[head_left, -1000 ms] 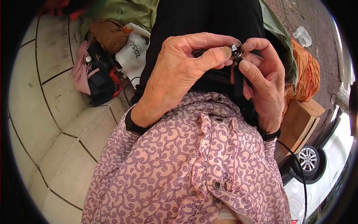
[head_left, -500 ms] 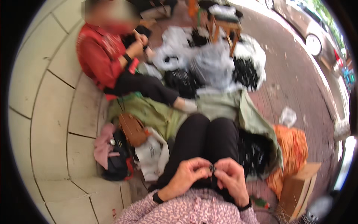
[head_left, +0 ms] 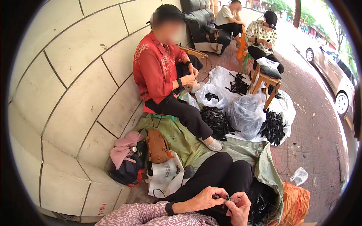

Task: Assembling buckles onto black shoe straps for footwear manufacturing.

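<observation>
Left hand (head_left: 205,199): fingers curled shut, pinching a small dark part (head_left: 227,197) at the fingertips, low in the view over the lap in black trousers (head_left: 222,175).

Right hand (head_left: 238,207): fingers bent closed, meeting the left hand at the same small dark part, touching it.

Nearby: green cloth (head_left: 181,139) spread on the ground; white printed bag (head_left: 166,177) and brown leather pouch (head_left: 157,146) just left of the knees; orange sack (head_left: 296,203) to the right. Further off: a person in a red shirt (head_left: 154,69) seated against the tiled wall (head_left: 64,98); clear bags of black pieces (head_left: 245,115) beyond.
</observation>
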Motion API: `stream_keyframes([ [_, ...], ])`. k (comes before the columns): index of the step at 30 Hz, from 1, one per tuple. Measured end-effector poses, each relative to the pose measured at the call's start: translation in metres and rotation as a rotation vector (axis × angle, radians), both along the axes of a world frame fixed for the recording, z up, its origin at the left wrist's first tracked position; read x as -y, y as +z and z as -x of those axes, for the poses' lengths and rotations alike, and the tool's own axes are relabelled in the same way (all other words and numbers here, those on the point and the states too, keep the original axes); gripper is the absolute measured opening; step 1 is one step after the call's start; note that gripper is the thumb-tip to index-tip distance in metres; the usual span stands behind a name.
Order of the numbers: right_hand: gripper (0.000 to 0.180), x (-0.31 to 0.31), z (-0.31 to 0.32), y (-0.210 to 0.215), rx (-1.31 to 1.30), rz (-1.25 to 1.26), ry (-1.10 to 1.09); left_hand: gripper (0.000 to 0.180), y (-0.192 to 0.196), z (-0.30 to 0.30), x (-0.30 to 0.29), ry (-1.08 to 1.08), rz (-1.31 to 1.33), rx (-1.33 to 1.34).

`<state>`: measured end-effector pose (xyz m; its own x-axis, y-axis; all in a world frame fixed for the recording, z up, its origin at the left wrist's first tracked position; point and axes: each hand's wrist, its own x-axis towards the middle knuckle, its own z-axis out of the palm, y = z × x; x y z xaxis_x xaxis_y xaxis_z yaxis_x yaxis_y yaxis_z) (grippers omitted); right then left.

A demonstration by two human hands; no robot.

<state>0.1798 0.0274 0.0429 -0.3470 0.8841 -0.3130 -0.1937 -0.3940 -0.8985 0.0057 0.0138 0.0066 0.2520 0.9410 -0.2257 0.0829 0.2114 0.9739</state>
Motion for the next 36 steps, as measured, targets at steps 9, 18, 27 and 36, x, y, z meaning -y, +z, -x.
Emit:
stream_keyframes([
  [9,0.011,0.008,0.007,-0.008,0.108,-0.176,0.030,0.024,0.006,0.009,0.004,-0.077,-0.009,-0.014],
  [18,0.016,0.013,0.004,-0.007,0.261,-0.421,0.057,0.022,0.013,-0.002,0.015,0.139,0.040,-0.089],
  [27,0.013,0.033,0.002,-0.001,0.224,-0.415,-0.004,0.019,0.022,-0.002,0.035,0.233,-0.306,-0.296],
  [36,0.019,0.032,0.003,-0.042,0.109,-0.664,0.115,0.024,0.044,0.009,0.041,-0.024,0.068,-0.210],
])
